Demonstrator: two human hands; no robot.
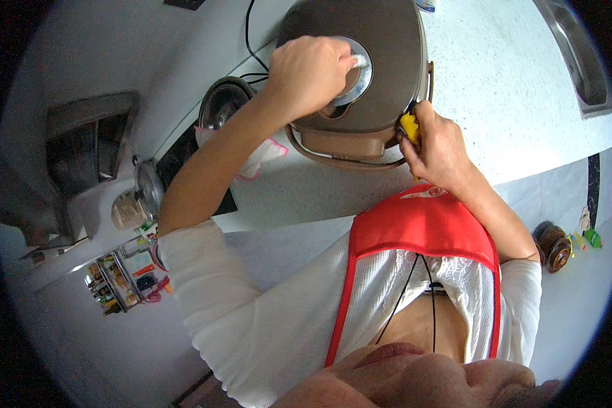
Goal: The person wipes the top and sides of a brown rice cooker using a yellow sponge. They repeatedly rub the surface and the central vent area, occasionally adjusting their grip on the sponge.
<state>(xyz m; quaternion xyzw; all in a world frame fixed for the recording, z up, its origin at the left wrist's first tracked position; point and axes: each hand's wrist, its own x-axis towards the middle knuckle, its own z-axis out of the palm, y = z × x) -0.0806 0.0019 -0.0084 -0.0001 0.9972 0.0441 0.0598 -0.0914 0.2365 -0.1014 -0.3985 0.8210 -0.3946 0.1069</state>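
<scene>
A brown rice cooker (392,56) with a rounded lid and a carrying handle stands on the speckled countertop before me. My left hand (311,74) is over the lid, its fingers pinching a small white item (359,61) against the round, silver-ringed panel (365,84). What that item is, I cannot tell. At the cooker's front right corner, my right hand (438,145) grips a yellow cloth or sponge (409,126), held against the lid's edge. Part of the yellow piece is hidden by my fingers.
Left of the cooker sit a dark pot (224,104), a pink-edged cloth (262,155) and a black cooktop (178,148). Black cords run behind. A metal sink (581,66) is at far right. A bottle rack (115,283) stands lower left; brown jars (556,250) are lower right.
</scene>
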